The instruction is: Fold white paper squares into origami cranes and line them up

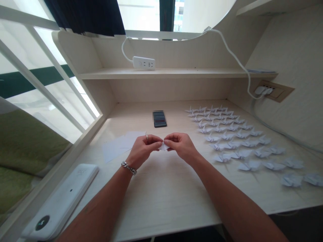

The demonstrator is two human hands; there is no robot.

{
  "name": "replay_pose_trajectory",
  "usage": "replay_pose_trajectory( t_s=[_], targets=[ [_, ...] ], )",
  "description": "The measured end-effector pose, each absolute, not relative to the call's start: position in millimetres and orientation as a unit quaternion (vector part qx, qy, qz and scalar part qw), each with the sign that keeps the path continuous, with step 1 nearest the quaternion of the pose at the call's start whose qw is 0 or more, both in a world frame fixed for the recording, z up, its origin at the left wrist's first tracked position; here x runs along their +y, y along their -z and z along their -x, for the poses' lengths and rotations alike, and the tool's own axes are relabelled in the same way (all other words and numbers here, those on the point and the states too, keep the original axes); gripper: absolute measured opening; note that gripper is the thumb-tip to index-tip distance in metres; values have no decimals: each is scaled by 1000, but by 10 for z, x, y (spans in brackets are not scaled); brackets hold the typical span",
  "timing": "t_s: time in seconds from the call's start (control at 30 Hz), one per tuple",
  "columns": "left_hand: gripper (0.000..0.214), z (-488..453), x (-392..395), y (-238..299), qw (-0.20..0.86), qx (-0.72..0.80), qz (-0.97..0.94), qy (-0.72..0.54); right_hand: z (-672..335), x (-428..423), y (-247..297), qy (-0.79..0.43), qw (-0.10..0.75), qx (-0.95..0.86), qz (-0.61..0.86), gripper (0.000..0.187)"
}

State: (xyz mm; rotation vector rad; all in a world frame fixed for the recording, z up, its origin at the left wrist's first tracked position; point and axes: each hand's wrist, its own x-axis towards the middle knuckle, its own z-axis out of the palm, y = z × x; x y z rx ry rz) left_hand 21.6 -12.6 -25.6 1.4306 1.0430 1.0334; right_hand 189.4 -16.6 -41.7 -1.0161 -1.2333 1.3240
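Over the middle of the desk, both hands pinch a small folded piece of white paper [164,147] from either side. My left hand [145,148], with a ring and a chain bracelet, has thumb and index finger closed on its left edge. My right hand [181,145] grips the opposite edge in the same way. The fingertips nearly meet and cover much of the paper, so its exact folded shape is hard to make out. Several finished white paper cranes [228,136] stand in rows to the right. Flat white paper sheets [114,148] lie left of my left hand.
A dark phone [159,119] lies beyond my hands. At the left edge is a long white box-like device [62,200]. A white power strip [143,63] sits on the shelf [176,74]. A white cable [233,55] hangs down to the wall socket [276,90] on the right.
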Motion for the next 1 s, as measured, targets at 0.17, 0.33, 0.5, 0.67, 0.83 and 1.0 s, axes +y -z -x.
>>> replay_pose_trajectory(
  t_s=[0.17, 0.33, 0.5, 0.67, 0.83, 1.0],
  targets=[
    [21, -242, -121, 278, 518, 448, -579, -442, -1888, -163, 440, -533, 510, -531, 417, 23],
    [21, -247, -104, 300, 518, 444, -577, -449, -1888, -157, 463, -524, 515, -536, 416, 19],
    [20, -242, -91, 333, 506, 435, -584, -462, -1867, -159, 469, -508, 532, -538, 411, 21],
    [20, -240, -84, 362, 485, 425, -598, -477, -1847, -167, 475, -519, 536, -529, 405, 23],
    [23, -252, -85, 374, 468, 435, -601, -481, -1813, -184, 481, -476, 545, -549, 419, 17],
    [23, -245, -96, 376, 452, 440, -612, -477, -1814, -173, 512, -487, 531, -551, 422, 22]
  ],
)
